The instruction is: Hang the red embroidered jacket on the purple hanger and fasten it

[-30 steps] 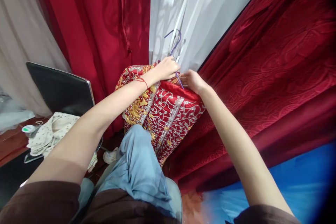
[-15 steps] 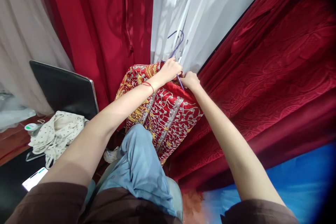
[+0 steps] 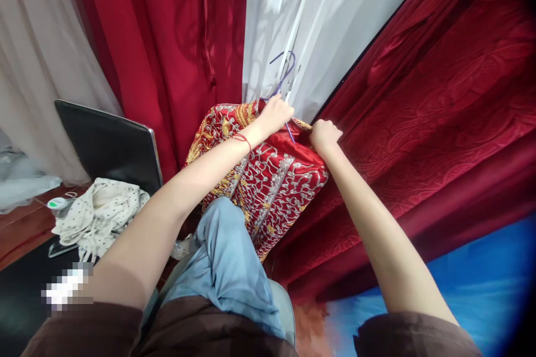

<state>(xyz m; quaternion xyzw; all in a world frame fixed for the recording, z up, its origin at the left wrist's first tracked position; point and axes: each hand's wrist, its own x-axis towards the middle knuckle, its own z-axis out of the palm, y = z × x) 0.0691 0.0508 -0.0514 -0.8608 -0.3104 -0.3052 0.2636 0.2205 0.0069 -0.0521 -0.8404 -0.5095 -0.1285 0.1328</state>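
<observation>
red drapes fill the backdrop, a plain satin curtain (image 3: pixel 167 39) at left, white sheer cloth (image 3: pixel 326 17) in the middle, and a heavy patterned red fabric (image 3: pixel 439 106) spilling down the right side. no brand, label or readable writing shows anywhere; a blurred-out patch sits at lower left.

centre stage, the embroidered red garment (image 3: pixel 272 178), thick with gold and silver thread, is draped over the person's raised knee in blue jeans (image 3: pixel 226 268), its top edge up at the purple wire hanger (image 3: pixel 283 70). the left hand (image 3: pixel 275 114) is curled around the hanger's neck, fingers closed on the wire where it meets the cloth. the right hand (image 3: pixel 324 135) is balled into a loose fist, gripping the garment's upper right corner, just beside the hanger's sloping arm.

room to move is tight: the patterned fabric presses against the garment's right edge, and the satin curtain hangs close behind on the left. further left stands a dark chair back (image 3: pixel 109 145), with a spotted cream cloth (image 3: pixel 100 217) heaped in front of it, well apart from the hands.

compared with half a second ago, the right hand has slid outward along the garment's shoulder, away from the left hand, which has barely shifted on the hanger.
</observation>
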